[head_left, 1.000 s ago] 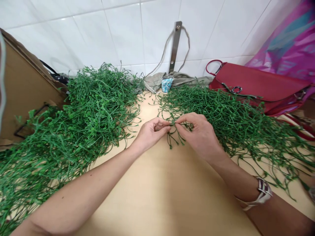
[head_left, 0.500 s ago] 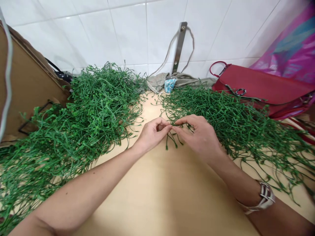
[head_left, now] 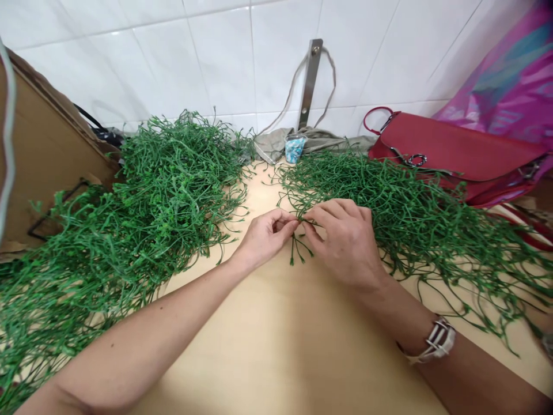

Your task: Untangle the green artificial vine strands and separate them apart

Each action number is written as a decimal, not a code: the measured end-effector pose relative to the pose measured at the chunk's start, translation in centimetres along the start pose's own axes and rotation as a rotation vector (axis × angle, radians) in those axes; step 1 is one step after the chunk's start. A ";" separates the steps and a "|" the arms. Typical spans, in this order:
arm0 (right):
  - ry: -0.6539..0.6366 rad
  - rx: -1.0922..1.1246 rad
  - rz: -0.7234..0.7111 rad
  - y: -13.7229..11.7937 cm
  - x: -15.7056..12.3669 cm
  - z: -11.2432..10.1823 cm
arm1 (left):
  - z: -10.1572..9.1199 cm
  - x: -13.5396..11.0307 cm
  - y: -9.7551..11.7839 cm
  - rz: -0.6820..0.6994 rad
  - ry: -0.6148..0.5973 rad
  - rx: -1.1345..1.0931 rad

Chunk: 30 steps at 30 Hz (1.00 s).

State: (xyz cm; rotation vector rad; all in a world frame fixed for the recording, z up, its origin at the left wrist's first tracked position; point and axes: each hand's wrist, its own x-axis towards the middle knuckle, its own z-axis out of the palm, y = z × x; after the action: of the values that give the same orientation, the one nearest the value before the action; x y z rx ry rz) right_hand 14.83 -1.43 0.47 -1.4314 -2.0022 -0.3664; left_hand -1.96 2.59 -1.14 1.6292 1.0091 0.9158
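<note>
My left hand and my right hand meet at the middle of a pale wooden table, fingertips pinched together on a small green plastic sprig whose thin stems hang below the fingers. A big heap of the same green sprigs lies to the left of my left hand. A flatter spread of green sprigs lies to the right, partly under my right hand. A white watch is on my right wrist.
A red handbag lies at the back right under pink patterned fabric. A small clear cup with blue bits stands by the white tiled wall, next to grey cloth and a metal bracket. Brown cardboard leans at the left.
Both hands stay pinched on the sprig. My right hand has turned a little, its fingers curling further over the sprig. The view has shifted slightly.
</note>
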 end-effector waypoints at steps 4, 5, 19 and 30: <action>0.001 0.153 0.145 0.1 0.1 0.5 | 0.1 0.0 0.4 0.005 -0.024 0.057; 0.002 0.211 0.191 0.1 0.2 0.6 | 0.2 0.0 0.6 0.000 -0.033 0.057; 0.266 0.282 0.619 6.2 1.7 -2.0 | 0.5 -0.2 1.3 -0.099 0.011 -0.168; 0.016 0.184 0.056 0.5 0.2 0.6 | 0.5 0.0 0.5 -0.043 0.010 -0.249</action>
State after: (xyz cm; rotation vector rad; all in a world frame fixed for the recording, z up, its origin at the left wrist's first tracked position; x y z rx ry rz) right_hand 15.07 -0.80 0.08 -1.3613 -1.9253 -0.1636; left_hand -1.45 2.35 -0.79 1.3910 0.8953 0.9804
